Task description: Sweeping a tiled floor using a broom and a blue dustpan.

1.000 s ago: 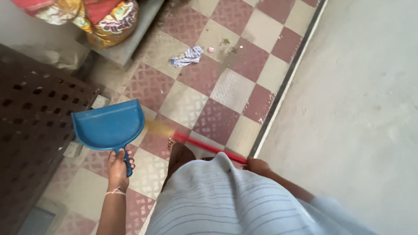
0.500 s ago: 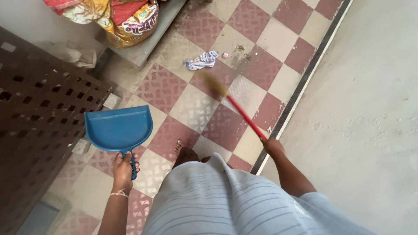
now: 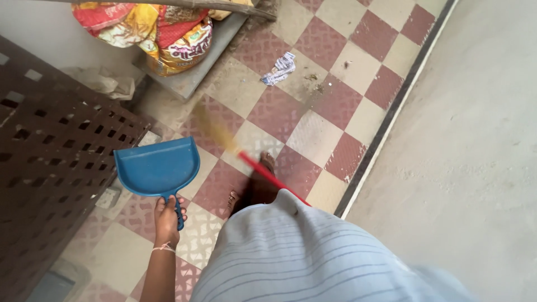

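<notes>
A person stands mid-sweep on a checkered floor (image 3: 319, 134) — left hand (image 3: 168, 215) closed around a blue dustpan (image 3: 158, 166), right hand hidden, red-handled broom (image 3: 263, 170) blurred — needing next to reach the paper scrap (image 3: 279, 68) and dirt (image 3: 313, 84) well ahead.

Right hand hidden behind striped garment (image 3: 313, 251); broom (image 3: 246, 159) bristles motion-blurred.

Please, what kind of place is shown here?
Probably a house porch or entrance: a checked tile floor beside bare concrete, a brown lattice gate, and the left hand holding a blue dustpan.
</notes>
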